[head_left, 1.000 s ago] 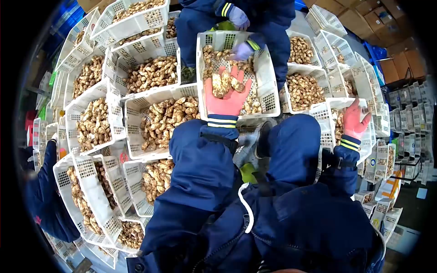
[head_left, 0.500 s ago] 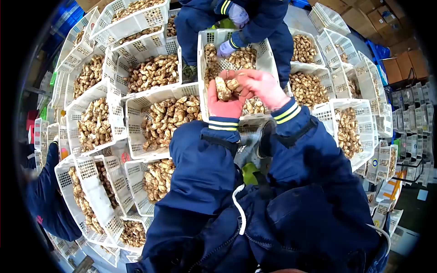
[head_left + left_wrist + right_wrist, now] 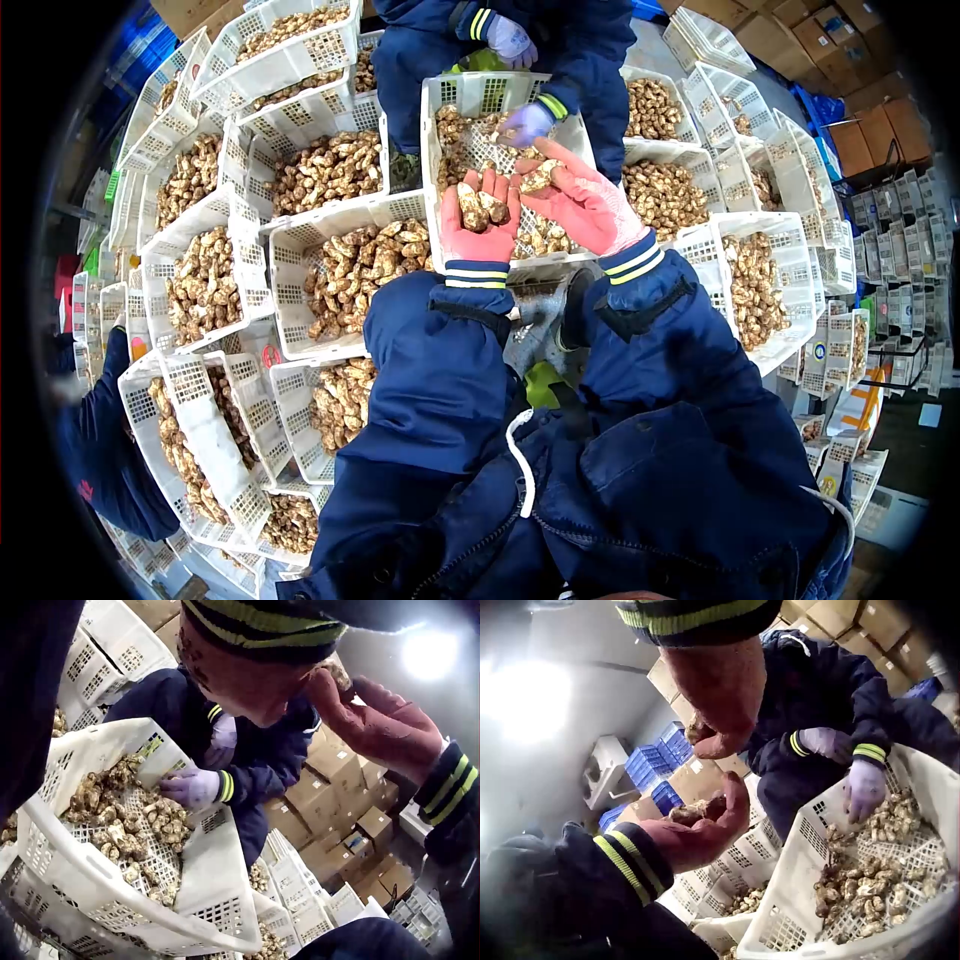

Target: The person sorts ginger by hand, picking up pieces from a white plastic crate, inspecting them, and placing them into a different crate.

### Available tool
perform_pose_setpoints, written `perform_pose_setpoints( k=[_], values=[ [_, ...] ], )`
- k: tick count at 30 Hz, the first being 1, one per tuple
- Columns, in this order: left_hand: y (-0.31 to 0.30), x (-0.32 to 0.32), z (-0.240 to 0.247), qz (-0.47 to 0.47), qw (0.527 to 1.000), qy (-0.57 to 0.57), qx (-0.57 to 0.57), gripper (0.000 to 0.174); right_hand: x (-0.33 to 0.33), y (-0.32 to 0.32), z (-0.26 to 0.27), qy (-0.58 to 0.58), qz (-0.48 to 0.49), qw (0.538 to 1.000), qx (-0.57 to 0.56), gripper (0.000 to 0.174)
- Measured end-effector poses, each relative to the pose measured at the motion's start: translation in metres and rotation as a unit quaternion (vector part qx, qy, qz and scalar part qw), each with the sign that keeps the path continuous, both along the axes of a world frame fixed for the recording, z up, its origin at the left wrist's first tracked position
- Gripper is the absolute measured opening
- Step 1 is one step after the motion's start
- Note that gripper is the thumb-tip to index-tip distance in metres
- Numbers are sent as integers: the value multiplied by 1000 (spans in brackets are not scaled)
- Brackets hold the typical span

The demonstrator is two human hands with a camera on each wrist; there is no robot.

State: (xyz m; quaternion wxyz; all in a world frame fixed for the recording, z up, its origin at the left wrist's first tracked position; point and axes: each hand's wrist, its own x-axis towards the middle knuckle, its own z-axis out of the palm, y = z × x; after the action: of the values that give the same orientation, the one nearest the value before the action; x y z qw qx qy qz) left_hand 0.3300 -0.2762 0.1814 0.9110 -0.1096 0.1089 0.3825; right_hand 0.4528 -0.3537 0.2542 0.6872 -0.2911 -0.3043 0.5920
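Note:
My left hand (image 3: 478, 232), in a pink glove, is palm up with its fingers curving up around a pair of pale, brown-flecked mushrooms (image 3: 472, 208). Close to its right, my pink-gloved right hand (image 3: 598, 208) pinches another mushroom (image 3: 541, 177) between thumb and fingers. Both hands are above the near part of a white slotted crate (image 3: 597, 222) with mushrooms scattered in it. The right wrist view shows the left hand (image 3: 705, 836) cupped from the side. Across the crate, another person's purple-gloved hand (image 3: 193, 787) reaches in among the mushrooms.
White crates of mushrooms stand on both sides, including a full one (image 3: 370, 265) at left and another (image 3: 757, 285) at right. Cardboard boxes (image 3: 330, 787) are stacked behind the seated person. A further person's sleeve (image 3: 105, 400) shows at far left.
My right hand came from the right-hand crate to my left palm, then drew slightly away with a mushroom in its fingertips. My left fingers, spread before, are more curled. The other person's hand shifted within the crate.

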Motion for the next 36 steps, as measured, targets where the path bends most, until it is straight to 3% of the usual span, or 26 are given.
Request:
perform_pose_setpoints(
  k=[2,4,5,8,12,19,22,24,27,29,30,32,36],
  values=[
    [1,0,-2,-3,1000,-6,-3,33,2,1,-1,51,36,998,31,43],
    [2,0,-5,-6,1000,-26,9,33,-2,-3,-1,-3,-18,998,-52,43],
    [3,0,-7,-1,999,-42,1,32,-6,-4,-3,-103,-46,991,-74,44],
    [1,0,-8,5,998,3,67,31,-12,-5,0,-96,-45,992,-73,40],
    [1,0,1,16,999,35,-15,33,-11,-12,9,-144,-86,980,-107,35],
    [1,0,-3,10,1000,-23,-6,34,25,-41,12,-145,-172,962,-157,38],
    [0,1,-1,15,1000,-8,1,34,30,-43,8,-119,-130,963,-204,38],
    [0,0,2,17,1000,6,-3,34,32,-41,-8,-93,-77,984,-133,40],
    [2,0,-3,13,1000,-15,-7,34,27,-36,-11,-25,-54,989,-134,40],
    [2,0,-4,11,1000,-18,-4,35,23,-37,-10,-86,-76,985,-127,40],
    [2,0,-4,9,1000,-21,-1,35,24,-38,-12,-84,-54,993,-59,39],
    [0,1,-2,10,1000,-24,1,36,20,-35,-4,-170,-106,972,-126,36],
    [2,0,-4,10,1000,-1,-5,36,15,-36,4,-210,-125,953,-180,34]
  ],
)
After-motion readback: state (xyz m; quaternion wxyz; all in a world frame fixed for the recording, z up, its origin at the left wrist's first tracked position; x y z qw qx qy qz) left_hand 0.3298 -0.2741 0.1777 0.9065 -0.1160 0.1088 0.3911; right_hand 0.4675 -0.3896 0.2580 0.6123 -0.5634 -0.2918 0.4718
